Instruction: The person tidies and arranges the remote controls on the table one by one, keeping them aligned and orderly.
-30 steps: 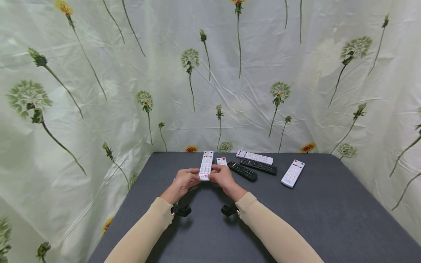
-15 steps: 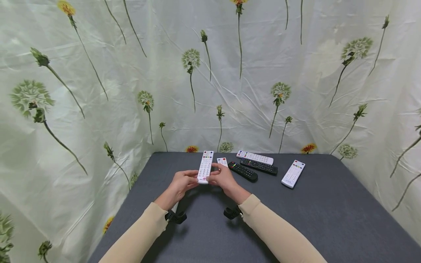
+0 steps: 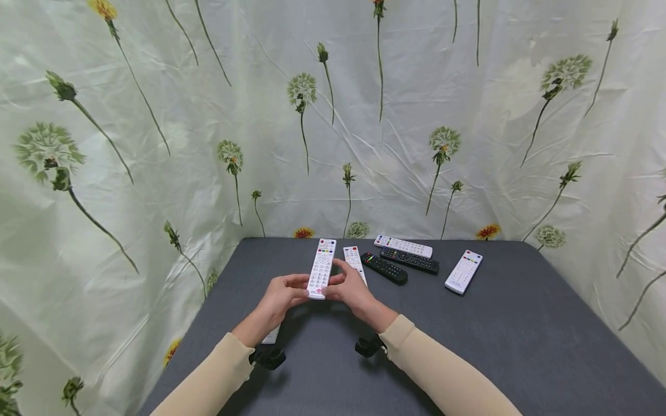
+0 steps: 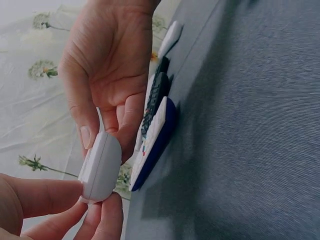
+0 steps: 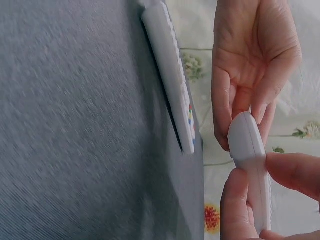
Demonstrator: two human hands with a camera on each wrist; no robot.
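Both hands pinch the near end of a white remote [image 3: 321,269], held above the grey table [image 3: 520,346] with its button face up and its far end pointing toward the flowered cloth backdrop [image 3: 156,115]: the left hand [image 3: 279,296] takes the left edge between thumb and fingertips, the right hand [image 3: 352,290] the right edge. Just behind the right hand a second white remote [image 3: 355,260] lies flat, partly hidden by that hand. Further right sit a black remote [image 3: 384,268], then another black one [image 3: 409,260] lying just beside a white one [image 3: 403,247], and a lone white remote [image 3: 463,271] well apart. A pale object [image 3: 272,335] lies under the left forearm, mostly covered. The left wrist view shows the held remote's smooth rounded end [image 4: 101,167] clear of the table, with the lying remotes edge-on behind it. The right wrist view shows its thin side [image 5: 248,165] between thumb and fingertips.
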